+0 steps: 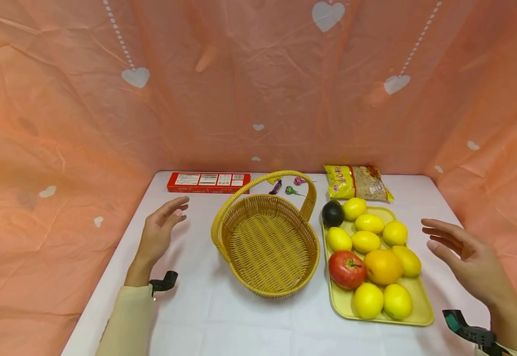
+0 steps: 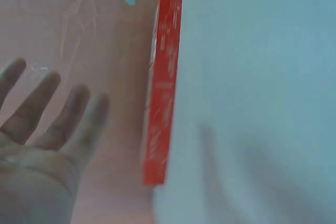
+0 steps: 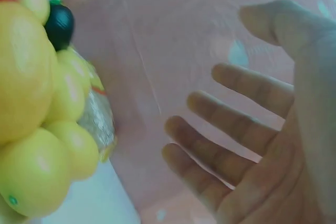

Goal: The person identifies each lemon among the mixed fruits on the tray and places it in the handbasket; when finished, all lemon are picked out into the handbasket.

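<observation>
My left hand (image 1: 157, 237), fingers loosely spread, holds nothing near the red box (image 1: 209, 189). My right hand (image 1: 472, 262), equally relaxed, holds nothing beside the yellow tray (image 1: 422, 304), whose rim probably stops its lemons (image 1: 365, 242), orange (image 1: 383, 267) and red fruit (image 1: 346, 271) rolling. The wicker basket (image 1: 269, 252), perhaps central for reach, shows its woven floor.

The round golden-brown woven basket (image 1: 269, 254) looked ribbed, the yellow rectangular plastic tray (image 1: 420, 301) smooth, the long red cardboard box (image 1: 209, 189) glossy, the orange heart-printed sheet (image 1: 258, 99) creased.
</observation>
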Available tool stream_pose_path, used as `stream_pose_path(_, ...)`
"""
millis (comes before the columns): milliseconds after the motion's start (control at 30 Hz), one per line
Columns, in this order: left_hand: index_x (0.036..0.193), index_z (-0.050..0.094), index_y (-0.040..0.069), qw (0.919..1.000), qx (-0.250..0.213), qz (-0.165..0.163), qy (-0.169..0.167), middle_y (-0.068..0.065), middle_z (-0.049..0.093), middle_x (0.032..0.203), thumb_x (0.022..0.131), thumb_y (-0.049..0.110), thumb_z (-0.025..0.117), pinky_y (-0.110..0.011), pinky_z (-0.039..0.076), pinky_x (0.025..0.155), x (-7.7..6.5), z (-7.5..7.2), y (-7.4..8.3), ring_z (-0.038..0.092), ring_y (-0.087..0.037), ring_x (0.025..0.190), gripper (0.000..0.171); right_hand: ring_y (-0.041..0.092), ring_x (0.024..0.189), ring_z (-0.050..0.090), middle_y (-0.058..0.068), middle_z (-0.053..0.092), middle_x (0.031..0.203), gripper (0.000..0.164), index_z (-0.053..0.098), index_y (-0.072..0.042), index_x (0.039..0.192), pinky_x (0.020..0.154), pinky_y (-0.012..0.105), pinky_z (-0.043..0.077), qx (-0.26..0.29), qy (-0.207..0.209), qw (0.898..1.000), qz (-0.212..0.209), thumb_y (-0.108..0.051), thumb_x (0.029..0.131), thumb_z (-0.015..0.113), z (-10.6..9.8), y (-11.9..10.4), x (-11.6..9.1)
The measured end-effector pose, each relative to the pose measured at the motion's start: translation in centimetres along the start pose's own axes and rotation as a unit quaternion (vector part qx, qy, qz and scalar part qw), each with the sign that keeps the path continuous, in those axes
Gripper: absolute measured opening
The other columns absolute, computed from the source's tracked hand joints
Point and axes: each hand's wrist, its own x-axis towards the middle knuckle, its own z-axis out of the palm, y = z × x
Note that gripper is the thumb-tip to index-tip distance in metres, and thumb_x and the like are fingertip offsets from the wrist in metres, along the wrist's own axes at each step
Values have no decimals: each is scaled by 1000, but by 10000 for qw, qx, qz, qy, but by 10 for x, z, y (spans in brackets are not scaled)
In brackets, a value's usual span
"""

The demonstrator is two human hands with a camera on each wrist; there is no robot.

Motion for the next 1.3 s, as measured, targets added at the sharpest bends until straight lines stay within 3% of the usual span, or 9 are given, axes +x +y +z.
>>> stream_pose_path(100,149,57,-11,9930,-1131,-220,-264,4,71,141,117,12,49,-32,60,108,11,16,-12,69,-16,130,40,-14,118,65,-29,68,135,48,63,1,150,92,2,50,192,85,9995,231,9,103,66,-3,13,-2)
stream_pose_path(200,152,53,-12,9775,-1969,-478,-586,-2,70,145,118,17,48,-39,59,111,20,34,-22,68,-24,134,45,-14,116,66,-30,70,132,46,62,1,150,93,1,49,335,-9,9985,438,6,105,66,-1,28,-2)
stream_pose_path(333,156,53,-3,9478,-2833,-1015,-1057,-6,65,150,118,19,47,-34,57,113,26,54,-30,66,-21,136,44,-12,117,67,-29,70,131,45,61,-1,152,92,3,51,609,-450,9951,636,3,107,63,4,49,1)
stream_pose_path(433,157,53,3,9313,-3114,-1328,-1341,-5,64,149,119,16,44,-28,58,109,28,66,-35,66,-16,130,42,-9,114,70,-27,72,131,43,62,-3,151,89,8,55,900,-915,9887,774,3,108,63,5,62,5)
stream_pose_path(667,163,50,11,9262,-2782,-1791,-1806,-7,56,155,117,16,50,-27,60,98,29,80,-54,60,-17,127,46,-7,105,72,-30,72,124,42,63,-2,148,84,12,59,825,-1441,9757,1429,-6,107,69,8,75,4)
stream_pose_path(833,165,47,10,9238,-2807,-1754,-1925,-8,52,160,118,16,48,-25,60,94,32,81,-62,58,-17,128,48,-10,105,69,-35,68,119,45,63,1,147,83,12,58,619,-1601,9682,1821,-14,106,74,13,79,0)
stream_pose_path(1067,166,46,9,9227,-2820,-1779,-1933,-4,57,155,118,15,47,-23,61,87,32,81,-63,61,-13,118,48,-21,109,59,-39,62,121,56,58,1,152,84,10,56,374,-1811,9615,2033,-16,102,79,9,79,-7)
stream_pose_path(1200,167,45,8,9221,-2830,-1796,-1932,-3,59,156,118,13,46,-23,61,90,31,76,-65,63,-12,119,49,-16,105,62,-38,63,118,58,59,0,152,81,15,57,203,-1715,9602,2194,-23,103,80,8,79,-8)
stream_pose_path(1300,168,43,7,9239,-2745,-1777,-1985,-2,58,158,118,13,47,-24,60,100,31,72,-65,62,-12,126,50,-14,103,64,-39,63,115,57,60,-2,152,79,17,58,197,-1600,9590,2330,-27,104,79,8,81,-10)
